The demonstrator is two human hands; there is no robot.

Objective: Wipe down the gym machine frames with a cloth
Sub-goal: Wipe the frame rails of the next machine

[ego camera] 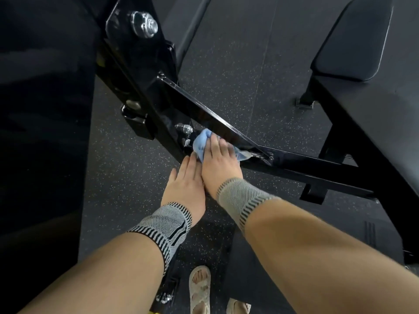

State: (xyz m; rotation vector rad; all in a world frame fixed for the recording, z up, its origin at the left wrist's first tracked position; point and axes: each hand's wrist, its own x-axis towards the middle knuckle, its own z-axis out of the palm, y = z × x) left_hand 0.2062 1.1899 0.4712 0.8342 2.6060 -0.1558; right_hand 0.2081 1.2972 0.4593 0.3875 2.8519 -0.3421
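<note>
Cloth (202,143) pressed onto black frame (301,164) by flat right hand (218,163).

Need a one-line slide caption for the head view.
Right hand presses a blue cloth against the black machine frame; left hand lies flat alongside.

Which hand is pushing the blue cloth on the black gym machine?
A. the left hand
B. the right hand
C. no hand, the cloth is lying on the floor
B: the right hand lies flat over the blue cloth, pressing it onto the black frame bar, while the left hand lies alongside with straight fingers, just touching the cloth's edge.
</note>
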